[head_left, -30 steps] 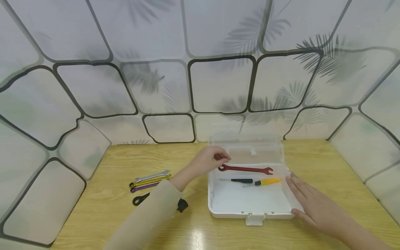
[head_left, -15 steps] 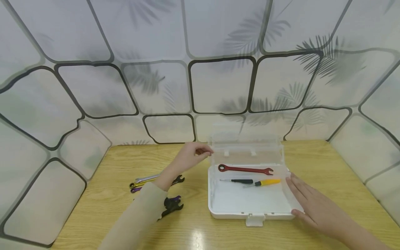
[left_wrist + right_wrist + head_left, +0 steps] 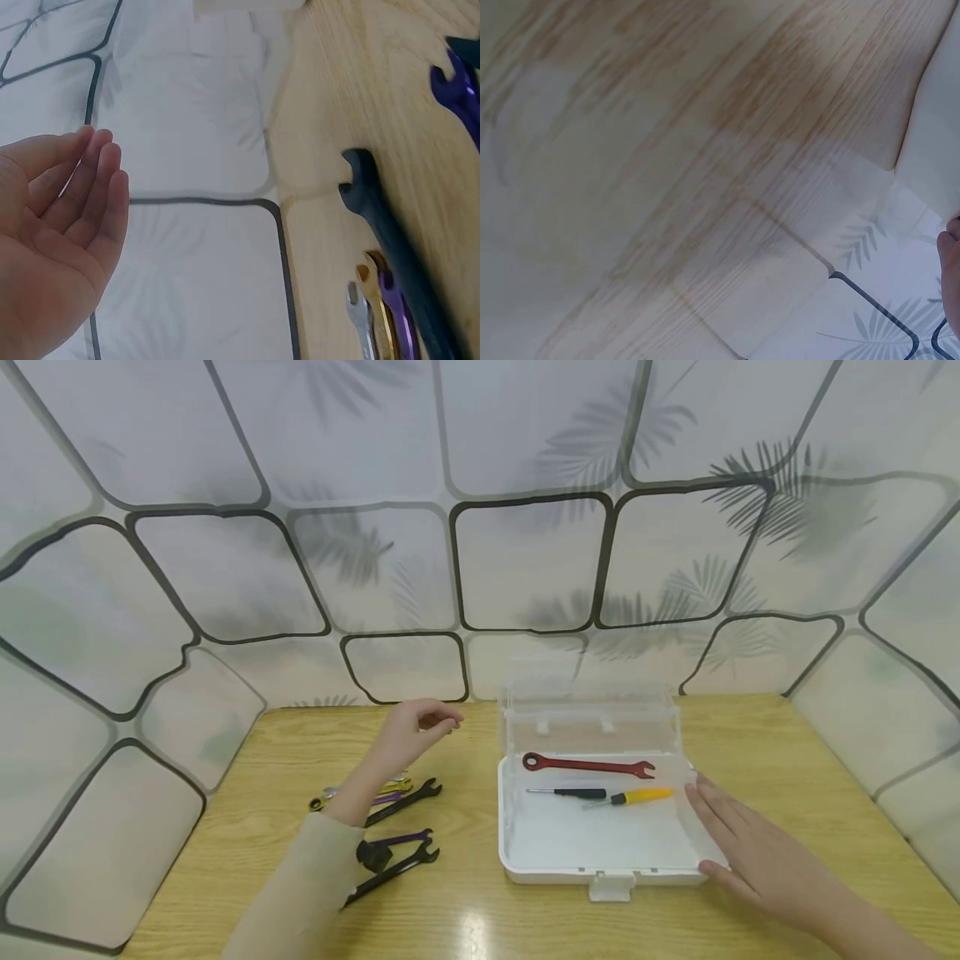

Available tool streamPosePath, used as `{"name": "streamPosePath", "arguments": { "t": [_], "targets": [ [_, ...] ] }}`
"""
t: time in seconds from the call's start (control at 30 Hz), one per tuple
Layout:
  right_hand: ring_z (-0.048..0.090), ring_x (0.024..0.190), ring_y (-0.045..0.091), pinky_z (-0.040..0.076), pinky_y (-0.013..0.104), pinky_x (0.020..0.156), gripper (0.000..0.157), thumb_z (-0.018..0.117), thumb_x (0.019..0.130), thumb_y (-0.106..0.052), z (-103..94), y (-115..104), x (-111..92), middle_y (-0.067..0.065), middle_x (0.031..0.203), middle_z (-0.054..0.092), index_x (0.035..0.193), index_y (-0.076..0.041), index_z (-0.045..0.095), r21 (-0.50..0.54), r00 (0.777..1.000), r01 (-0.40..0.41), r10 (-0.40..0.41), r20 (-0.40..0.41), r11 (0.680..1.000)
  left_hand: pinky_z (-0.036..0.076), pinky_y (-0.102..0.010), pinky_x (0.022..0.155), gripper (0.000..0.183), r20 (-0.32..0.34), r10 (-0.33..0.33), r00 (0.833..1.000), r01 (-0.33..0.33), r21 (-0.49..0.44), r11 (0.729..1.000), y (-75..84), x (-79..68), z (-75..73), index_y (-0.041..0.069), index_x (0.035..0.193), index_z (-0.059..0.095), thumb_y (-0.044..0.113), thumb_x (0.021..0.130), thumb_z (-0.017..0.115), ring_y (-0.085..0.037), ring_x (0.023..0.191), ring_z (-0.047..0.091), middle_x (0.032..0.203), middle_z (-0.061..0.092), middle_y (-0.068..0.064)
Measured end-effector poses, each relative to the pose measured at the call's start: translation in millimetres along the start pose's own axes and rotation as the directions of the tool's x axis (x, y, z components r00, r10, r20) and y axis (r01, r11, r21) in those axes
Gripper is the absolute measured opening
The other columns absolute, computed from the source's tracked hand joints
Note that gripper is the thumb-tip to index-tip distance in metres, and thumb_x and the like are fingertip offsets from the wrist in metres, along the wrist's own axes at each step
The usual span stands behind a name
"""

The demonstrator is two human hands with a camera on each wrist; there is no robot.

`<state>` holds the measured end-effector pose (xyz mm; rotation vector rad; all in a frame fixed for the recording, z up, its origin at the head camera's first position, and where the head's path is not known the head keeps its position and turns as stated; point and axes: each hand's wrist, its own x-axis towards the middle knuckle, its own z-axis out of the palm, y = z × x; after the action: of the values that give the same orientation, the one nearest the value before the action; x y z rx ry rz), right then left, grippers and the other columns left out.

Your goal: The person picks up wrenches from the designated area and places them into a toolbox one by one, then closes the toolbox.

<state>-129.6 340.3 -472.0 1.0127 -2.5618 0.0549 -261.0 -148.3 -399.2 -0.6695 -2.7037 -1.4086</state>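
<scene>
In the head view my left hand (image 3: 408,739) hovers over the wrenches with nothing in it; the left wrist view shows its fingers (image 3: 94,195) only gently bent. Beneath that arm lie a black wrench (image 3: 412,798), a purple wrench (image 3: 407,838) and another black wrench (image 3: 401,870), partly covered by the sleeve. Silver (image 3: 361,319), gold (image 3: 379,315) and purple wrenches lie side by side. My right hand (image 3: 757,852) rests its extended fingers against the right wall of a white toolbox (image 3: 592,843). Inside are a red wrench (image 3: 588,766), a black screwdriver (image 3: 581,793) and a yellow-handled screwdriver (image 3: 645,796).
The toolbox's clear lid (image 3: 577,731) stands raised at its back, and its latch (image 3: 611,887) hangs at the front. All lies on a wooden table (image 3: 480,918), with a patterned cloth wall (image 3: 532,568) behind and at both sides.
My left hand has drawn back leftward from above the red wrench, out of the toolbox and over the loose wrenches. The right hand and the tools in the box stay put.
</scene>
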Motion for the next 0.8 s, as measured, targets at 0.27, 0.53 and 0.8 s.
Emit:
{"name": "streamPosePath", "arguments": {
  "t": [0.27, 0.53, 0.8],
  "targets": [
    [-0.007, 0.165, 0.004, -0.005, 0.015, 0.131, 0.093, 0.066, 0.102, -0.048, -0.1, 1, 1, 0.011, 0.180, 0.009, 0.167, 0.003, 0.023, 0.009, 1.000, 0.016, -0.016, -0.017, 1.000, 0.062, -0.040, 0.089, 0.018, -0.033, -0.085, 0.996, 0.084, -0.032, 0.996, -20.1, -16.9, -12.7, 0.002, 0.118, 0.077, 0.009, 0.106, 0.065, -0.036, 0.104, 0.075, 0.114, 0.079, -0.018],
    [-0.007, 0.165, 0.004, -0.007, 0.015, 0.131, 0.091, 0.058, 0.106, -0.054, 2.0, 1, 0, 0.008, 0.180, 0.006, 0.168, 0.000, 0.019, 0.007, 1.000, 0.021, -0.021, -0.021, 1.000, 0.063, -0.041, 0.091, 0.019, -0.081, -0.144, 0.986, 0.145, -0.003, 0.989, -37.7, -34.4, -21.5, 0.000, 0.119, 0.076, 0.006, 0.107, 0.063, -0.034, 0.105, 0.074, 0.115, 0.077, -0.019],
    [-0.005, 0.166, 0.005, -0.006, 0.016, 0.131, 0.089, 0.056, 0.107, -0.054, 2.6, 3, 0, 0.009, 0.180, 0.007, 0.168, 0.001, 0.021, 0.014, 0.999, 0.028, -0.028, -0.035, 1.000, 0.063, -0.042, 0.092, 0.021, -0.123, -0.216, 0.969, 0.220, 0.018, 0.975, -58.6, -49.7, -26.7, -0.005, 0.120, 0.074, 0.005, 0.107, 0.062, -0.036, 0.106, 0.074, 0.115, 0.077, -0.021]
  ]
}}
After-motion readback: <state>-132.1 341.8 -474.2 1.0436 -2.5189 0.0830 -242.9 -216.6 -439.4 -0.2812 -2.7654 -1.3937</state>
